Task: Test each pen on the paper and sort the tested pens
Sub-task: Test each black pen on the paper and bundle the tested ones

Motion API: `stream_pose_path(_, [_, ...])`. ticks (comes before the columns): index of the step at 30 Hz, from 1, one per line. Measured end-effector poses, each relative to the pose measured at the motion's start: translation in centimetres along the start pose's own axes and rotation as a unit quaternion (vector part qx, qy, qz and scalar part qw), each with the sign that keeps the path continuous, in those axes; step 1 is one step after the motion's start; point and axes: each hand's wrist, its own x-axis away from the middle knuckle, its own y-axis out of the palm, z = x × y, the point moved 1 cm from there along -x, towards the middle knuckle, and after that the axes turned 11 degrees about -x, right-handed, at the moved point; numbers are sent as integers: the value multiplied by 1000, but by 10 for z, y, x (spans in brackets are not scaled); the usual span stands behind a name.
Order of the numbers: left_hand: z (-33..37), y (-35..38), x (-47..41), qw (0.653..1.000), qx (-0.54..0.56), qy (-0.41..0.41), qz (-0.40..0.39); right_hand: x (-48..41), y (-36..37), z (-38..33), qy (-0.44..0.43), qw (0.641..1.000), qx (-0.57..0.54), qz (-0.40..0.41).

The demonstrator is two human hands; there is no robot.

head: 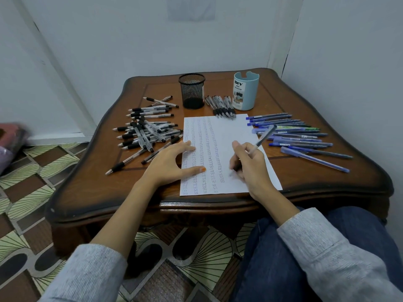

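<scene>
A white paper sheet covered with columns of scribbles lies mid-table. My left hand presses flat on its left edge, fingers spread. My right hand grips a clear blue pen in a writing hold, its tip down on the sheet's lower right part. A heap of black-grip clear pens lies left of the sheet. A row of blue pens lies to its right. A small bunch of black-grip pens sits at the sheet's top edge.
A black mesh cup and a light blue desk organizer cup stand at the back of the brown wooden table. Walls close in behind and to the right. My jeans-clad knee is beside the table's front right.
</scene>
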Motion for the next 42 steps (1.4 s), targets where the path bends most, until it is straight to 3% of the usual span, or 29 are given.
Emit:
stream_pose_path(14, [-2,0,0,1000,3,-2,1,4,-1,-1,-24,1000,12,-2])
stream_pose_path(21, [1,0,0,1000,3,-3,1,2,-3,1,-7,999,-14,-44])
stream_pose_path(27, [0,-1,1,1000,7,-1,3,4,-2,0,-47,999,16,-23])
stream_pose_path(33, [1,0,1,1000,10,-3,14,0,-2,3,-8,999,-11,-47])
stream_pose_path(38, [0,-1,-1,1000,8,-16,10,-16,-1,-5,81,996,-2,-35])
stream_pose_path(42, [-2,-1,-2,1000,14,-17,11,-39,-7,-20,10,997,66,-41])
